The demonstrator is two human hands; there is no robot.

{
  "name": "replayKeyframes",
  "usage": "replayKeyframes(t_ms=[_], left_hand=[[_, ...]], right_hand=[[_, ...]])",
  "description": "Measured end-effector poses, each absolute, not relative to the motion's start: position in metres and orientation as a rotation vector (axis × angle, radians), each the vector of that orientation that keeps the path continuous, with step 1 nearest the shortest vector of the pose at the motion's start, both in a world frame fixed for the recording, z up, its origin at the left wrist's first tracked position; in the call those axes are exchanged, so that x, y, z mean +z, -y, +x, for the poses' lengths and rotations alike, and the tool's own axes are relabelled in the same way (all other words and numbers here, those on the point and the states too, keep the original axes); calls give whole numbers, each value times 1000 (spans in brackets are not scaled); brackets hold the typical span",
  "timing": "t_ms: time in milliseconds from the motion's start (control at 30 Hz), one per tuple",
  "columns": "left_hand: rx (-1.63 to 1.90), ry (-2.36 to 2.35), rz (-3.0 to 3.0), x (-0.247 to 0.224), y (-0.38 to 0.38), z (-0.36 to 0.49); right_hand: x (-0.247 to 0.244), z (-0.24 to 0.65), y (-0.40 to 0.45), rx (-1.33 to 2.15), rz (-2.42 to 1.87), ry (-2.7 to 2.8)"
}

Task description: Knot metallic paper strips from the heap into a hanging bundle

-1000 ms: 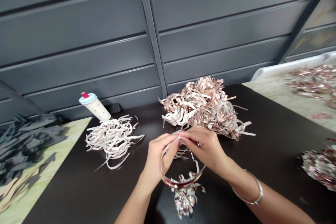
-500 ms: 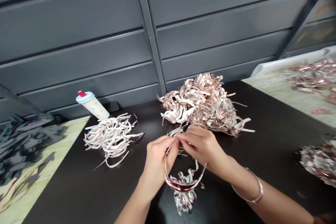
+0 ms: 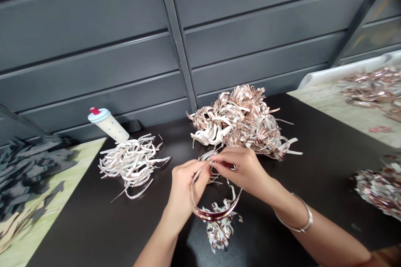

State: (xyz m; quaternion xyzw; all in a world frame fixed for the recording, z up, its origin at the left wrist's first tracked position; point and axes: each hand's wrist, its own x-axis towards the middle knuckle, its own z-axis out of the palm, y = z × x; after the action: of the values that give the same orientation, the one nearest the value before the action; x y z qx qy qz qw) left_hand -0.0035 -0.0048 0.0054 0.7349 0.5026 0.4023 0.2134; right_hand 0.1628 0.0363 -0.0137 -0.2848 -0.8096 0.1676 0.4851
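Observation:
My left hand [image 3: 184,185] and my right hand [image 3: 244,169] meet over the middle of the black table, fingertips pinched together. Between them they hold the ends of a thin shiny strip [image 3: 213,216], rose-gold and white, that hangs down in a loop. Below the loop lies a small bunch of curled strips [image 3: 219,233]. Just behind the hands is a large tangled heap of rose-gold and white strips [image 3: 241,121]. A looser pile of white strips [image 3: 130,162] rests to the left.
A white cup with a blue lid and red cap [image 3: 109,125] leans behind the left pile. Dark scraps [image 3: 28,171] cover a pale surface at far left. More shiny strips [image 3: 380,190] are at right. A grey panelled wall [image 3: 125,50] stands behind the table.
The hands and the hanging loop have shifted slightly left, still pinched together. The view has moved a little.

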Motion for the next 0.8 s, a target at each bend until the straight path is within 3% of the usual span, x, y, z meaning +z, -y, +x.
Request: replayKeyframes(t_ms=[300,400,600,667,800], left_hand=[[1121,-1404,2088,0,8,5],[1093,-1392,2063,1,9,4],[1091,-1447,1983,6,8,-4],[1108,-1450,2013,7,8,-4],[1095,-1438,2134,5,8,-2]], right_hand=[[-17,153,-27,-144,-787,2101],[-18,152,-30,-4,-786,2019],[-14,156,-37,815,-832,1786],[-12,158,-36,823,-805,1792],[-13,158,-32,436,-724,1909]])
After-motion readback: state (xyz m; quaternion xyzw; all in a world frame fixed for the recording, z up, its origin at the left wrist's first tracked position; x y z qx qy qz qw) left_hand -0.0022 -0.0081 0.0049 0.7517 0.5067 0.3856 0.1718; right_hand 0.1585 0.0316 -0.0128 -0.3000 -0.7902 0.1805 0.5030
